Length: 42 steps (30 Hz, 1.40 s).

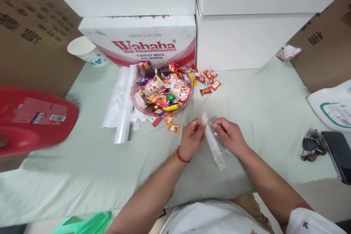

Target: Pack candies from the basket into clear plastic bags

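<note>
The left hand (192, 134) has its grip pinched on a plastic bag (212, 140) between both hands; whether the right hand's (229, 134) grip is closed, I cannot tell. From the plastic bag, loose sweets (215, 85) lie at twelve o'clock, keys (312, 144) at three.

I'm looking at what is seeming like a home corner, perhaps a storage nook; I can't be sure which. A pale green cloth (260, 117) is covering the work surface. White cartons (255, 40), including a Wahaha water box (137, 31), are forming the back, and brown cardboard (41, 58) is walling the sides. A red jug (38, 120), a bowl of sweets (134, 100), keys (311, 146) and a phone (338, 155) are lending it a household look.
</note>
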### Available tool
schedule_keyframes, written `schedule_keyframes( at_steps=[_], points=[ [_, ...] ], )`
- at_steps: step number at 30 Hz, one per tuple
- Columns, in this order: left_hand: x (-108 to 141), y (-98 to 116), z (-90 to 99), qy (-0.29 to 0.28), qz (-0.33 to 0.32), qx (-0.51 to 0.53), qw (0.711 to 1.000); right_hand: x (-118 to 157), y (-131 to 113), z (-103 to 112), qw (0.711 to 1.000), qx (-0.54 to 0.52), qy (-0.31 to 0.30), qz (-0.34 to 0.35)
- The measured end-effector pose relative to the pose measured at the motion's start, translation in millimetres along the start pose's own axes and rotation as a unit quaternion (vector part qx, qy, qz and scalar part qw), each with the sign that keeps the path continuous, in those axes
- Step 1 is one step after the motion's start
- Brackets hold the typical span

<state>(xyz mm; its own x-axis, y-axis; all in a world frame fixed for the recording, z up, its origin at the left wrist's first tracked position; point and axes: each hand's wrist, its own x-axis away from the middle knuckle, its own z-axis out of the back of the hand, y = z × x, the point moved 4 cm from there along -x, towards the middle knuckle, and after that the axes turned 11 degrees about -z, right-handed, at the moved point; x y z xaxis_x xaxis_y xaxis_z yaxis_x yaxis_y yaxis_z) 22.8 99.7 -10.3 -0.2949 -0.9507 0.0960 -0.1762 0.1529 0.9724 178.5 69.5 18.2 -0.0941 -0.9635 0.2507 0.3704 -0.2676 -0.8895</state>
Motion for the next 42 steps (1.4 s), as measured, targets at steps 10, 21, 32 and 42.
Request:
schedule_keyframes(
  at_steps=[10,21,32,42],
  points=[
    [6.3,3.6,-3.2,-0.063,-0.008,-0.056,0.996,-4.1,0.4,-3.7,0.985,-0.152,-0.066,-0.055],
    [5.1,2.5,-2.0,-0.078,0.003,-0.055,0.995,-9.4,10.4,1.7,0.954,-0.263,-0.057,-0.130],
    [4.9,-0.7,0.3,-0.066,0.009,-0.030,0.997,-9.7,10.4,1.3,0.936,-0.304,-0.072,-0.163],
    [4.5,1.6,-1.1,-0.067,-0.005,-0.014,0.998,-6.9,13.1,-3.9,0.938,-0.288,-0.111,-0.157]
  ],
)
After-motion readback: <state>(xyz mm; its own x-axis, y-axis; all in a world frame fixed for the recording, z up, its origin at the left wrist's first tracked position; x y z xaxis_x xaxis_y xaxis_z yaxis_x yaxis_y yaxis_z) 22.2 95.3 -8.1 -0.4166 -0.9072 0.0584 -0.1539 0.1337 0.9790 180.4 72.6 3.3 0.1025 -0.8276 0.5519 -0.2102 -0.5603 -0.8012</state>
